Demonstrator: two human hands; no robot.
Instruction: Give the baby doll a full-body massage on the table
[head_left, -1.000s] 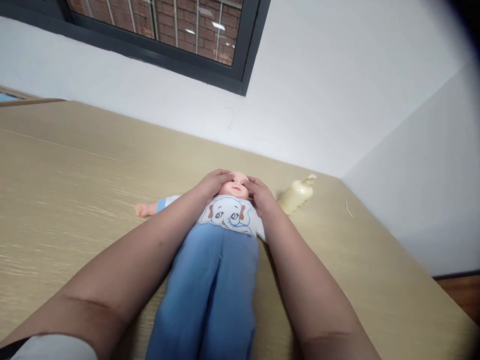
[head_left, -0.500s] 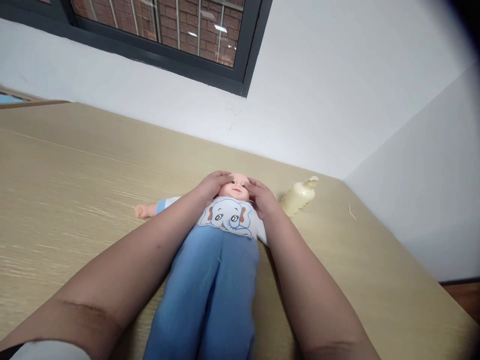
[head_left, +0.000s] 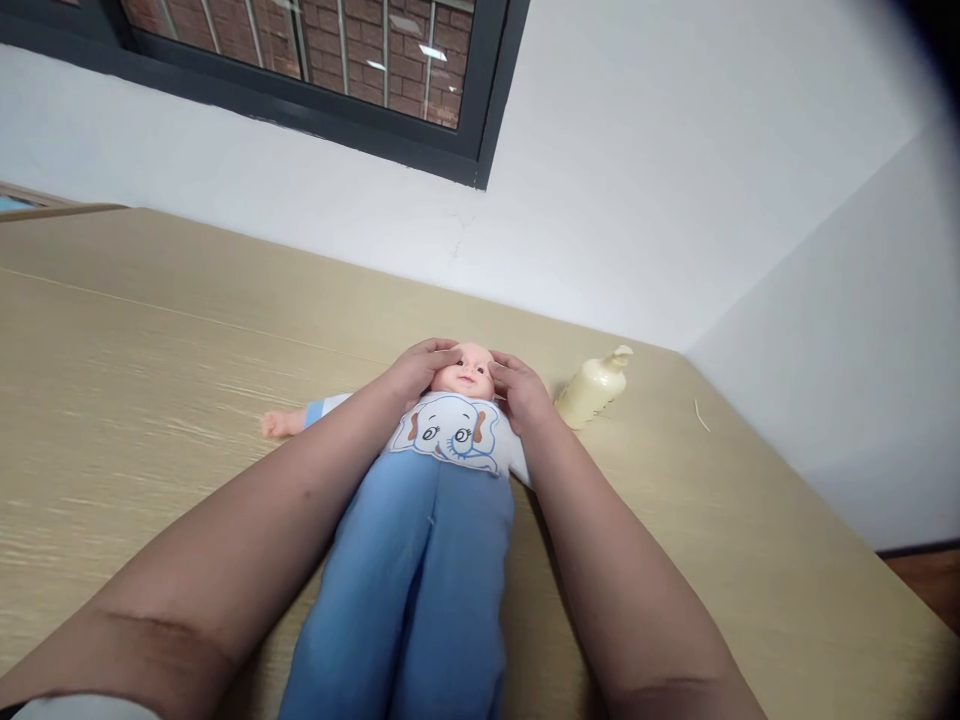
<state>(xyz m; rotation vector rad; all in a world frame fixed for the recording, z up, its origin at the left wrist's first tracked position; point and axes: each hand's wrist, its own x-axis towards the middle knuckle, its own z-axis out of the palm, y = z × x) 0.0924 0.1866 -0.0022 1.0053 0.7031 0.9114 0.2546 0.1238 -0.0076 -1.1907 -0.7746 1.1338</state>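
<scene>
A baby doll (head_left: 451, 432) lies on its back, its head away from me and its legs toward me. It wears a white top with an elephant print and blue trousers. My left hand (head_left: 420, 370) curls round one side of the doll's head, fingertips on the brow. On the other side my right hand (head_left: 523, 388) cups the head, its fingers beside the eye. The palms and the sides of the head are hidden. One doll arm sticks out past my left forearm.
The light wood table (head_left: 172, 330) meets a white wall below a dark window frame (head_left: 300, 108). A cream pump bottle (head_left: 591, 392) stands right of my right hand. A thin pale strip (head_left: 700, 415) lies farther right, near the table's side edge.
The whole view has shifted slightly, so things sit a little farther left. Both hands stay on the doll's head, with the fingers shifted slightly and the eyes showing more plainly.
</scene>
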